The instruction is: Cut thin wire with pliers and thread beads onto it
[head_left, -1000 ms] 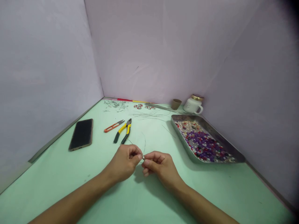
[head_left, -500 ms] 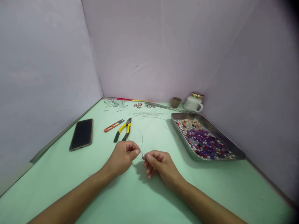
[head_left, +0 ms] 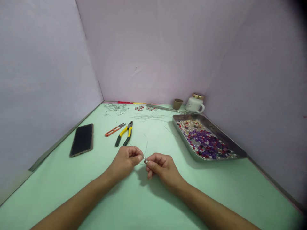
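My left hand pinches a thin wire strung with a few small pale beads, low over the middle of the green table. Right beside it, my right hand has its thumb and forefinger closed on the same beads. A loose end of the wire curves up above the fingertips. Just beyond my left hand lie pliers with yellow and black handles and orange thread snips. How the wire runs inside the fingers is hidden.
At the right is a metal tray of mixed beads. A phone lies left. Toward the back are wire scraps, beaded rings, long wires, a brown cup and a white lidded mug.
The view has shifted slightly. My right hand's fingertips have come a little closer to my left hand at the beads, and both hands keep their pinch.
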`<state>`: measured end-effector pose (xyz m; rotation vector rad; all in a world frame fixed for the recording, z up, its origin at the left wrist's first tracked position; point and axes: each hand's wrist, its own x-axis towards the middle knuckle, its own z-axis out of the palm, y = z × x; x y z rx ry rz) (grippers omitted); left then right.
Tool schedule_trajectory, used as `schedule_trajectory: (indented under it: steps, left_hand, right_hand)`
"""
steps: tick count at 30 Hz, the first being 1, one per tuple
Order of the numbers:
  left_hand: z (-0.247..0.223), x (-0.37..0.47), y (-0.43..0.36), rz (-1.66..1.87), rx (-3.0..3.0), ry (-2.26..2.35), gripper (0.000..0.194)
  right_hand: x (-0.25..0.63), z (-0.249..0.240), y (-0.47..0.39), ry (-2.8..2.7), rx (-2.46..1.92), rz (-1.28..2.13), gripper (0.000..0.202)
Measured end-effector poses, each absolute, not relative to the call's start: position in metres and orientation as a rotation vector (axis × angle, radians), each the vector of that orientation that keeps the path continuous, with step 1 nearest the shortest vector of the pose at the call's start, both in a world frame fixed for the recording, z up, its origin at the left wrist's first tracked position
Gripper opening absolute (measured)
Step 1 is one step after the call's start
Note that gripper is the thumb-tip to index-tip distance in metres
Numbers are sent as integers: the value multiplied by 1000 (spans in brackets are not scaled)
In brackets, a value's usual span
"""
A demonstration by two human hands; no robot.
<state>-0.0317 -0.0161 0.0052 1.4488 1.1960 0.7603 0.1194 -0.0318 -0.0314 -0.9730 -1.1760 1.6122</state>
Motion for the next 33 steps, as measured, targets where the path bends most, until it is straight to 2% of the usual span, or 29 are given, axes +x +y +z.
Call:
schedule_trajectory:
  steps: [9, 27, 33]
  left_hand:
    - [2, -30, -16, 757, 1502, 1261, 12]
    - [-3, -26, -22, 719, 1777, 1347, 14]
    - [1, -23, -23, 838, 1550, 1262, 12]
  right_hand:
    - [118, -31, -30, -1156, -1033, 1608, 29]
    - [118, -36, -29, -1144, -1097, 1581, 22]
    - [117, -28, -30, -1066, -1065, 1486, 20]
